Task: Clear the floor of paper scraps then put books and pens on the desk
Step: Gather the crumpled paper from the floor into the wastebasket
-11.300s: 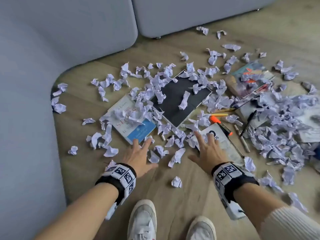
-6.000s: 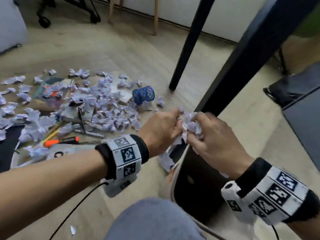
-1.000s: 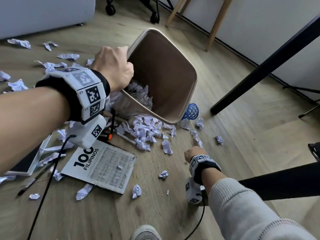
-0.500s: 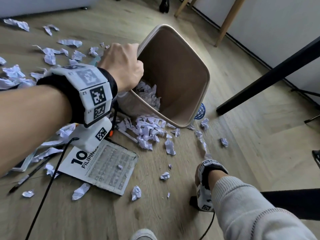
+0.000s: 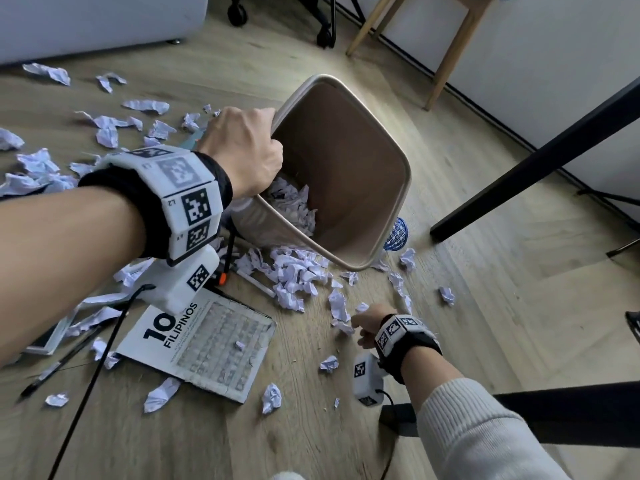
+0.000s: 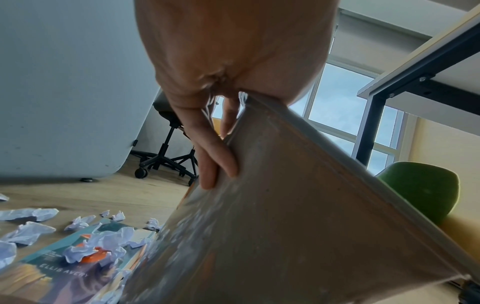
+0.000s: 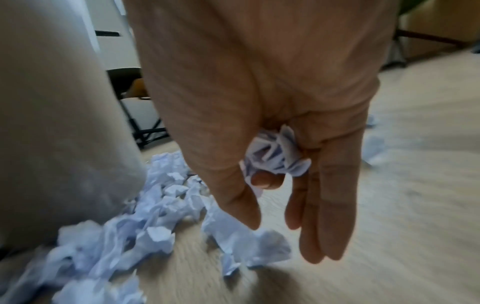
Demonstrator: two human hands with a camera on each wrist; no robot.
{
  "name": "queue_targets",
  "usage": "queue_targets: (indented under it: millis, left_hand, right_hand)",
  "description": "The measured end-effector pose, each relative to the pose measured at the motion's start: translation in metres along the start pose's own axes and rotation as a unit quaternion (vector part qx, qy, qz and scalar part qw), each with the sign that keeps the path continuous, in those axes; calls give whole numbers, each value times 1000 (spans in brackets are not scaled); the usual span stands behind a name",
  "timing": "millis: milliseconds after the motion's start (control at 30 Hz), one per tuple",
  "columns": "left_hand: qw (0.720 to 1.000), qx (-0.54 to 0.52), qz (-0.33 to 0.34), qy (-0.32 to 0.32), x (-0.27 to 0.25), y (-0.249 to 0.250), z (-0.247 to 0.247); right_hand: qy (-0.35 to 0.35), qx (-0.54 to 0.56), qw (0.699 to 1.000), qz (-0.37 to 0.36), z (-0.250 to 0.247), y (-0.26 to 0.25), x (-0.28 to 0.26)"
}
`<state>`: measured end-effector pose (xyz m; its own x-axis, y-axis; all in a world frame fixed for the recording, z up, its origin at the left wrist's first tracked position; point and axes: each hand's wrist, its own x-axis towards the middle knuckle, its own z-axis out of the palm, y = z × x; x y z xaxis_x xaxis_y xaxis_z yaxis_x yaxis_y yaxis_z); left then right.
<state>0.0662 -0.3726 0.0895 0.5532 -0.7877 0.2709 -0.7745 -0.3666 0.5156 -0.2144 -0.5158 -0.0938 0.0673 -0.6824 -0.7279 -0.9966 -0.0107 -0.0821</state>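
My left hand grips the rim of a beige waste bin, tilted with its mouth toward me and its lower edge near the floor. In the left wrist view its fingers lie on the bin's outer wall. Crumpled paper scraps lie inside the bin, and a pile of scraps lies on the floor at its mouth. Low by the floor, my right hand holds a crumpled scrap in its palm. A book and a black pen lie on the floor.
A second book lies under scraps left of the bin. A blue mesh cup lies behind the bin. A black desk leg slants at the right. Stool legs and a grey sofa stand farther back. More scraps litter the left floor.
My right hand has moved left along the floor toward the scraps at the bin's mouth. My left hand still holds the bin tilted.
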Motion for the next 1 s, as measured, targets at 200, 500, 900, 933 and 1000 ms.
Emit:
queue_targets:
  millis: [200, 500, 900, 933, 1000]
  left_hand:
    - [999, 8, -28, 15, -2, -4, -11]
    - [998, 33, -45, 42, -16, -17, -30]
    - [984, 37, -153, 89, -13, -47, -49]
    - [984, 37, -147, 97, -14, -49, -51]
    - [985, 40, -129, 105, -17, -49, -60]
  right_hand:
    - [142, -194, 954, -179, 51, 2, -44]
    - [223, -208, 894, -329, 105, 14, -22]
    - [290, 5, 927, -238, 40, -68, 17]
    - [273, -3, 932, -239, 42, -80, 12]
    - [255, -43, 927, -272, 51, -103, 3]
